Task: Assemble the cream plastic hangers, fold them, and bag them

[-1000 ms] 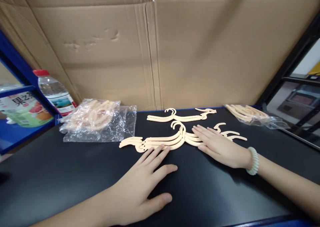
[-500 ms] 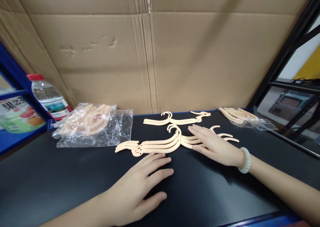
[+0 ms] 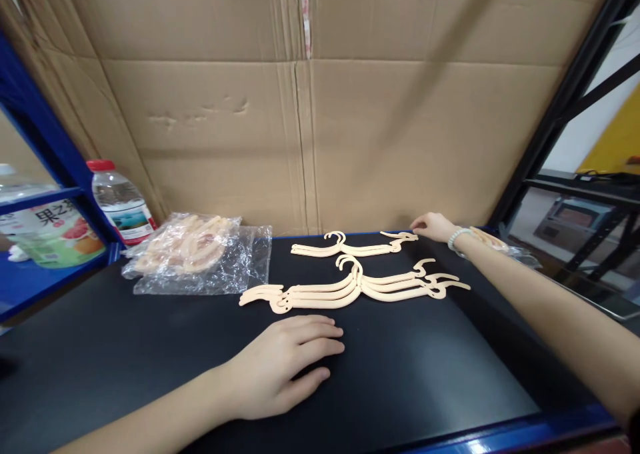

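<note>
A fanned stack of cream plastic hangers (image 3: 350, 286) lies in the middle of the black table (image 3: 125, 347). Behind it lies a smaller set of cream hangers (image 3: 350, 246). My left hand (image 3: 283, 364) rests flat on the table just in front of the near stack, fingers loosely curled, holding nothing. My right hand (image 3: 434, 227), with a pale bead bracelet at the wrist, reaches to the far right end of the back set, fingertips at its tip. I cannot tell whether it grips the hanger.
A clear plastic bag with hangers (image 3: 193, 249) lies at the left rear. Another bag of hangers (image 3: 493, 241) sits at the right rear, partly behind my wrist. A water bottle (image 3: 120, 204) and a juice bottle (image 3: 47, 231) stand by the blue shelf. A cardboard wall (image 3: 310, 121) closes the back.
My right hand has lifted off the near stack and moved back and right to the end of the rear hangers. My left hand has drawn slightly back, fingers curling.
</note>
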`<state>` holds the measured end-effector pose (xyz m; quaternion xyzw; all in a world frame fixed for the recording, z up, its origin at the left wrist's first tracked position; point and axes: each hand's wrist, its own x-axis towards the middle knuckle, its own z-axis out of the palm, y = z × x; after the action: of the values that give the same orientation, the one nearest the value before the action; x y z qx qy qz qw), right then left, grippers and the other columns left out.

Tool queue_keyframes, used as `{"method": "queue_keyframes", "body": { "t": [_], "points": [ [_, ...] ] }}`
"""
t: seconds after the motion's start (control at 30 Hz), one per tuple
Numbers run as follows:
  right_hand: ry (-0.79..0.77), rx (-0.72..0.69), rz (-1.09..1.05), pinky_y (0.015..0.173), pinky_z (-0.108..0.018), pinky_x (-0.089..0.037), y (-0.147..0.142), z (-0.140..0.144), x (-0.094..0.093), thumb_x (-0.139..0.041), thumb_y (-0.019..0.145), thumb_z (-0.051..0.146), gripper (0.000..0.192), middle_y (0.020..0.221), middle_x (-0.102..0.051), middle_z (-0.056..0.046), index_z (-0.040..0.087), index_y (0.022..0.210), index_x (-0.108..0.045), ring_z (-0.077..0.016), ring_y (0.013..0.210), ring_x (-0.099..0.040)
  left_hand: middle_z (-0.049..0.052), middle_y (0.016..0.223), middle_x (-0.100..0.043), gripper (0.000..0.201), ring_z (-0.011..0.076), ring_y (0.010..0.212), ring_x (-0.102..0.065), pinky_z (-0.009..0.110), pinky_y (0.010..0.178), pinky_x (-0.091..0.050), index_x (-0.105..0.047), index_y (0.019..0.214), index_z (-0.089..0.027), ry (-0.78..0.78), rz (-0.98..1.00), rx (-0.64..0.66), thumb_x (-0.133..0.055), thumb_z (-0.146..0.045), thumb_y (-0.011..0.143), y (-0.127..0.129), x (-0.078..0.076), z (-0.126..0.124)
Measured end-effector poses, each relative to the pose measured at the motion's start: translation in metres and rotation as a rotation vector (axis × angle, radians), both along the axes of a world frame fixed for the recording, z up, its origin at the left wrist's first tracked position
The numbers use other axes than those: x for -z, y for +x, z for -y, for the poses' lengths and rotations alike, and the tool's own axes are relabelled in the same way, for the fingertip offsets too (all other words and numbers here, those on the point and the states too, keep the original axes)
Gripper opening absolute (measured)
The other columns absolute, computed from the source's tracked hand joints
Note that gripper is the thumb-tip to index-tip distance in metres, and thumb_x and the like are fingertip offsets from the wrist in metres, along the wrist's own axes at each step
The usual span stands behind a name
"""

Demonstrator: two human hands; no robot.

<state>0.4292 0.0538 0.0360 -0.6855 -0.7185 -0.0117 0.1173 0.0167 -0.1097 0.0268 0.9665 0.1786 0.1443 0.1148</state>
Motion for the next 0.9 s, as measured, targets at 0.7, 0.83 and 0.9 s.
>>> {"method": "queue_keyframes", "body": {
  "t": [0.7,0.83,0.9],
  "points": [
    [-0.171,0.048,0.019,0.085,-0.039,-0.053,-0.003,-0.021,0.011,-0.056,0.094,0.034,0.026,0.120,-0.060,-0.007,0.019,0.115,-0.061,-0.0209,0.100,-0.061,0.010,0.131,-0.060,0.035,0.0250,0.124,-0.053,0.042,0.105,-0.045,-0.058,0.123,-0.021,-0.034,-0.054,0.001,-0.049,-0.016,0.090,0.000,0.000,0.001],
    [-0.055,0.033,-0.006,0.083,-0.039,-0.054,-0.007,-0.016,0.004,-0.057,0.094,0.034,0.026,0.117,-0.061,-0.007,0.018,0.114,-0.060,-0.0195,0.097,-0.062,0.010,0.131,-0.060,0.032,0.0249,0.124,-0.052,0.041,0.106,-0.043,-0.061,0.120,-0.021,-0.125,0.000,-0.011,-0.051,-0.018,0.090,-0.002,0.003,0.000],
    [0.032,0.015,-0.035,0.082,-0.037,-0.053,-0.010,-0.010,-0.004,-0.059,0.092,0.033,0.021,0.107,-0.066,-0.007,0.016,0.104,-0.065,-0.0188,0.092,-0.064,0.008,0.129,-0.061,0.031,0.0241,0.124,-0.052,0.039,0.106,-0.042,-0.062,0.119,-0.022,-0.228,0.068,-0.042,-0.053,-0.019,0.090,-0.003,0.005,-0.002]
  ]
}}
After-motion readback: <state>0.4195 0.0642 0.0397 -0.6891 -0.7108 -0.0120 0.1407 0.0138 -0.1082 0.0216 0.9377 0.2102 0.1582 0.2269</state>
